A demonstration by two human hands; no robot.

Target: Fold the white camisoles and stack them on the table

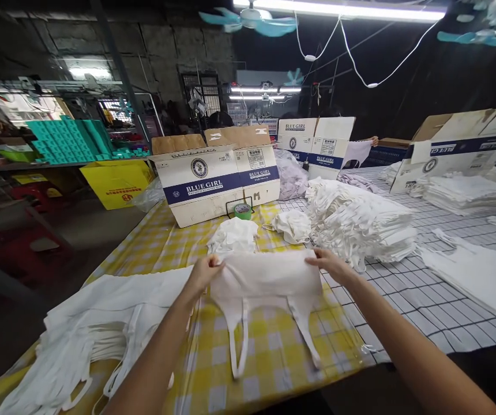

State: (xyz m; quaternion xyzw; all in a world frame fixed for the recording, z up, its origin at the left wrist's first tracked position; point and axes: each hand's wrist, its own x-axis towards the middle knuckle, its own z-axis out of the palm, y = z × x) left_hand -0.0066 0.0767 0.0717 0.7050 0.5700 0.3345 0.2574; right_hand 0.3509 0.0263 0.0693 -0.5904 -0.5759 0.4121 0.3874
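A white camisole top (269, 279) is stretched between my two hands over the yellow checked cloth, its straps hanging toward me. My left hand (207, 271) pinches its upper left corner. At the upper right corner, my right hand (326, 264) grips the fabric the same way. To the left lies a stack of similar white tops (118, 305), partly behind my left forearm. Just beyond the held top sits a crumpled white garment pile (233, 235), with another small bundle (292, 226) to its right.
A BLUE GIRL carton (217, 178) stands behind, with a roll of green tape (243, 211) before it. A large heap of white garments (360, 219) and a flat stack (477, 271) lie on the right. Another person's hand (374, 140) shows far back by a second carton (312, 144).
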